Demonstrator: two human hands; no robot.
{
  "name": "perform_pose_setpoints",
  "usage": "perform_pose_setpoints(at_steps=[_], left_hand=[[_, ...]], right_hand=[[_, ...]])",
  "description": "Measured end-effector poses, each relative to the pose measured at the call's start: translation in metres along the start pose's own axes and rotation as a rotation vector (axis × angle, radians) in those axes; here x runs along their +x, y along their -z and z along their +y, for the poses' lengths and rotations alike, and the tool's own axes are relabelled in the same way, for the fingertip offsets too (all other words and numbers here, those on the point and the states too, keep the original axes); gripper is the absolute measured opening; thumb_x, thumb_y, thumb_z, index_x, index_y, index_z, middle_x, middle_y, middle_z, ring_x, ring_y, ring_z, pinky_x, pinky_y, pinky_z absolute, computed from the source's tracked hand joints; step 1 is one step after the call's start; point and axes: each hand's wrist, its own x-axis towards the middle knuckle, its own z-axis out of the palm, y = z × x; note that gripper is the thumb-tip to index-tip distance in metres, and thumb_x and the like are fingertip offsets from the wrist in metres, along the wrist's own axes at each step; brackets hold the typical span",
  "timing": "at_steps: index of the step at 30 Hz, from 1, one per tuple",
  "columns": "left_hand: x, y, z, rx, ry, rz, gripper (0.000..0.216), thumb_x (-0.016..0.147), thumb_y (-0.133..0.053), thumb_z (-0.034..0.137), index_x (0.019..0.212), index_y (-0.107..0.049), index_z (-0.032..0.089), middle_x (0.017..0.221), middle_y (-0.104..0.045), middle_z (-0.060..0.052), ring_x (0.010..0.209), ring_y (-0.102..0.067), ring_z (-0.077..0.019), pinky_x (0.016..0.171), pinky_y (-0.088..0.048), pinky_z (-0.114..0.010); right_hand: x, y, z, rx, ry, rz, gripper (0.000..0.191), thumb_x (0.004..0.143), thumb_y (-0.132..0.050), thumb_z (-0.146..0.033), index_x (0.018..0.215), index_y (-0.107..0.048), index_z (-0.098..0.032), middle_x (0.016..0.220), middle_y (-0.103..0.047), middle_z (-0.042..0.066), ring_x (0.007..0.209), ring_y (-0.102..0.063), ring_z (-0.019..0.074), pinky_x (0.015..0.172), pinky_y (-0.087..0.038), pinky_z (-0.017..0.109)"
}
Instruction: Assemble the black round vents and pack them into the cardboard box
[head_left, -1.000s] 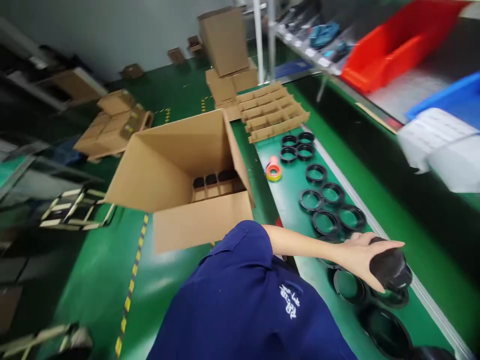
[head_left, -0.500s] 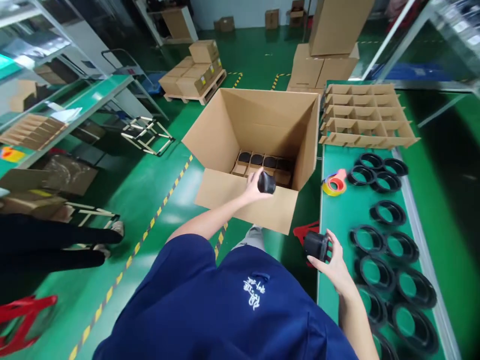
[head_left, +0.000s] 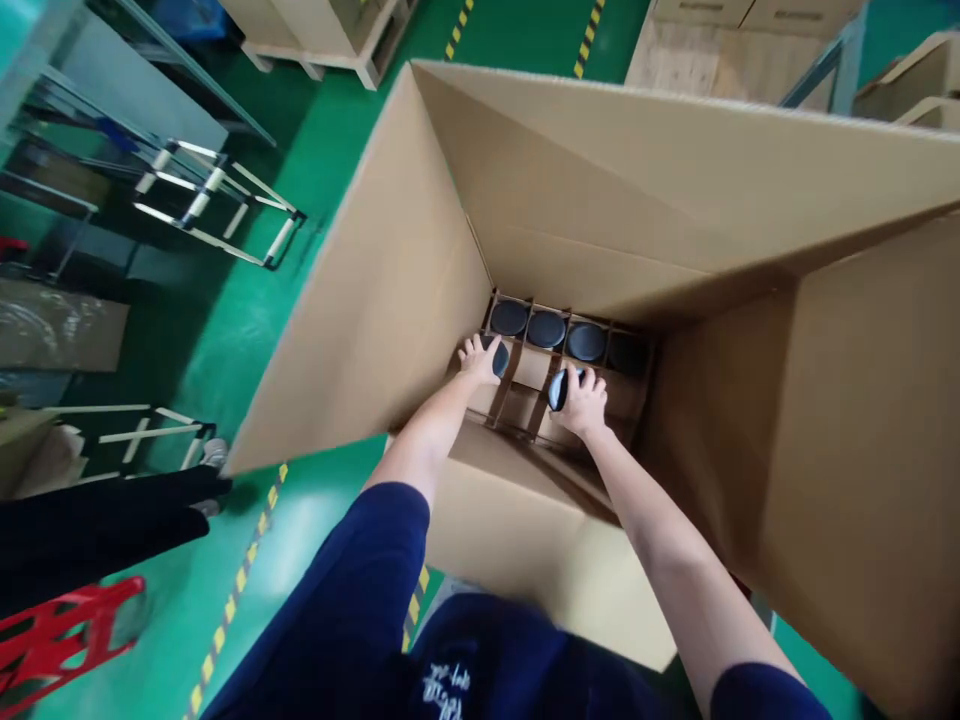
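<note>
Both arms reach down into a large open cardboard box (head_left: 675, 190). At its bottom is a cardboard divider (head_left: 517, 408) with square cells. Several round black parts (head_left: 547, 329) sit in the far row of cells. My left hand (head_left: 478, 360) grips one black cylindrical part (head_left: 501, 359) at the second row's left cell. My right hand (head_left: 583, 402) has its fingers around another black cylindrical part (head_left: 556, 390), tilted so that its shiny end faces left, above the cells further right. Hands cover some of the cells beneath them.
The box's near flap (head_left: 525, 540) folds outward toward my body. At the left are a white tube frame (head_left: 217, 200), a red plastic stool (head_left: 71, 635) and another person's dark-clad legs (head_left: 105, 520). A loaded pallet (head_left: 322, 45) stands beyond the box.
I have leaned over the box, bringing it closer in view. Both hands moved down inside with their black parts; the right one came from beside the green table.
</note>
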Motion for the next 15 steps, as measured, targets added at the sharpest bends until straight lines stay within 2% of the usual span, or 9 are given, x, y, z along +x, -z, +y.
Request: perform_pose_setpoints(at_steps=[4, 8, 12, 15], left_hand=[[0.057, -0.04, -0.02, -0.022, -0.085, -0.053, 0.131, 0.05, -0.099, 0.025, 0.162, -0.033, 0.029, 0.172, -0.009, -0.025, 0.156, -0.006, -0.0533, 0.122, -0.011, -0.07], [0.094, -0.07, -0.031, -0.072, -0.153, -0.083, 0.129, 0.052, -0.099, 0.026, 0.163, -0.033, 0.028, 0.173, -0.007, -0.024, 0.157, -0.005, -0.0528, 0.122, -0.007, -0.071], [0.11, -0.092, -0.046, -0.126, -0.235, -0.122, 0.128, 0.057, -0.1, 0.034, 0.165, -0.032, 0.024, 0.174, 0.0, -0.023, 0.16, 0.008, -0.0477, 0.125, 0.001, -0.067], [0.11, -0.104, -0.059, -0.138, -0.319, -0.132, 0.121, 0.068, -0.093, 0.046, 0.166, -0.028, 0.02, 0.175, 0.007, -0.021, 0.16, 0.016, -0.0409, 0.125, 0.01, -0.064]], right_hand=[[0.092, -0.076, -0.022, -0.113, 0.051, -0.15, 0.126, 0.063, -0.085, -0.046, 0.167, -0.017, -0.025, 0.168, -0.018, 0.023, 0.143, -0.031, 0.0499, 0.115, -0.026, 0.062], [0.146, -0.127, -0.029, -0.131, 0.07, -0.176, 0.131, 0.067, -0.082, -0.064, 0.169, -0.011, -0.023, 0.169, -0.014, 0.025, 0.149, -0.025, 0.0512, 0.12, -0.015, 0.063], [0.161, -0.154, -0.022, -0.143, 0.145, -0.155, 0.121, 0.078, -0.074, -0.07, 0.17, -0.011, -0.023, 0.173, -0.01, 0.021, 0.153, -0.021, 0.0476, 0.123, -0.013, 0.06], [0.151, -0.168, -0.008, -0.146, 0.184, -0.084, 0.097, 0.094, -0.054, -0.067, 0.17, -0.016, -0.02, 0.174, -0.008, 0.017, 0.158, -0.011, 0.0426, 0.126, -0.007, 0.061]])
